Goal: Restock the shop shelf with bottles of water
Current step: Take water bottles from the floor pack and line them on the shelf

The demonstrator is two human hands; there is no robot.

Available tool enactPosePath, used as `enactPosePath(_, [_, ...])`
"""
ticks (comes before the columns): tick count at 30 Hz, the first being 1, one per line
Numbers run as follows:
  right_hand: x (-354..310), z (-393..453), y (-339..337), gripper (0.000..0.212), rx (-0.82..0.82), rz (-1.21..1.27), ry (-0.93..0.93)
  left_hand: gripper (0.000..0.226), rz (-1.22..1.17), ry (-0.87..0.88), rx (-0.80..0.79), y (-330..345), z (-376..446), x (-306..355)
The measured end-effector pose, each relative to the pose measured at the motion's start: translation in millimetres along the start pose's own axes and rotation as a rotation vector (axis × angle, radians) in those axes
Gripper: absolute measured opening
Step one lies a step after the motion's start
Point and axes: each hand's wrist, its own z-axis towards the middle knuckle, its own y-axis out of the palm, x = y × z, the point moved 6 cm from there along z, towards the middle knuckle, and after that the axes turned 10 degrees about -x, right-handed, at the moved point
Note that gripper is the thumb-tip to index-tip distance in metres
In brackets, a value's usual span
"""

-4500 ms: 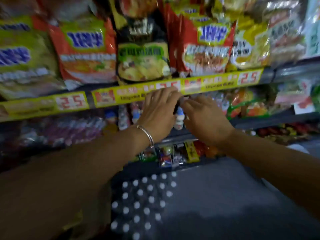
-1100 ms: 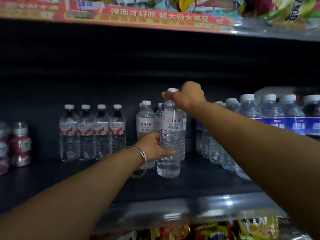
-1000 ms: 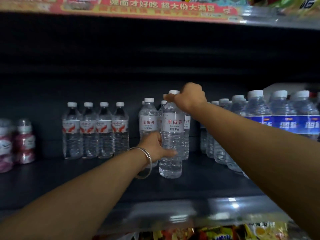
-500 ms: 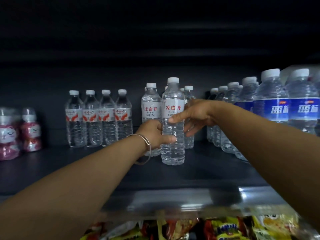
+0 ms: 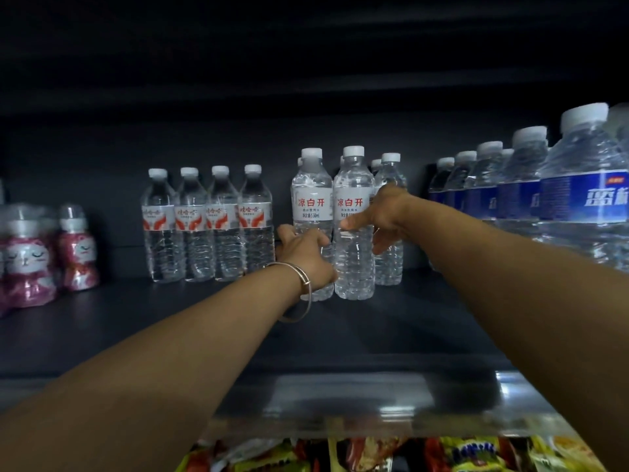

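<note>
1. A dark shelf fills the middle of the frame, and both of the person's arms reach in over its shiny front edge from the lower corners.
2. Two clear water bottles with white caps and red characters on white labels stand upright side by side at centre frame: the left bottle and the right bottle, touching or nearly so.
3. The left hand, with a thin metal bangle on its wrist, is curled round the lower body of the left bottle, fingers wrapping its far side.
4. The right hand is at the right bottle at label height: the thumb lies across the front of the label's lower edge, and the fingers spread loosely down toward the bottle's right side. Whether they actually grip cannot be told.
5. More bottles of the same kind stand behind and just right of the pair.
6. Left of centre, a row of four smaller water bottles with red-and-white labels stands apart from the pair.
7. At the far left edge stand pink cat-faced bottles.
8. Along the right edge runs a file of blue-labelled water bottles, nearest the camera at upper right.
9. Snack packets show below the shelf at the bottom edge.
</note>
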Motion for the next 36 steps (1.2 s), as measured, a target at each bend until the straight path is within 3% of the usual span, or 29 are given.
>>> enactPosePath(15, [7,-12,2,0.048,0.111,0.006,-0.025,0.044,-0.027,0.003,0.007,1,-3,-2])
enactPosePath(18, [10,-25,5,0.055,0.127,-0.057,-0.024,0.044,-0.021,0.007,-0.011,-2,-11,1])
enactPosePath(24, [10,-80,9,0.071,0.208,-0.354,-0.123,0.046,0.112,0.157,0.020,-3,-49,26])
enactPosePath(28, [22,-131,15,0.075,0.268,-0.736,-0.203,0.053,0.197,0.379,0.062,16,-98,53])
enactPosePath(31, [45,-175,19,0.074,0.318,-0.989,-0.182,0.052,0.194,0.447,0.099,35,-137,65])
enactPosePath(36, [80,-244,22,0.069,0.424,-1.059,-0.270,0.059,0.271,0.580,0.214,71,-203,79])
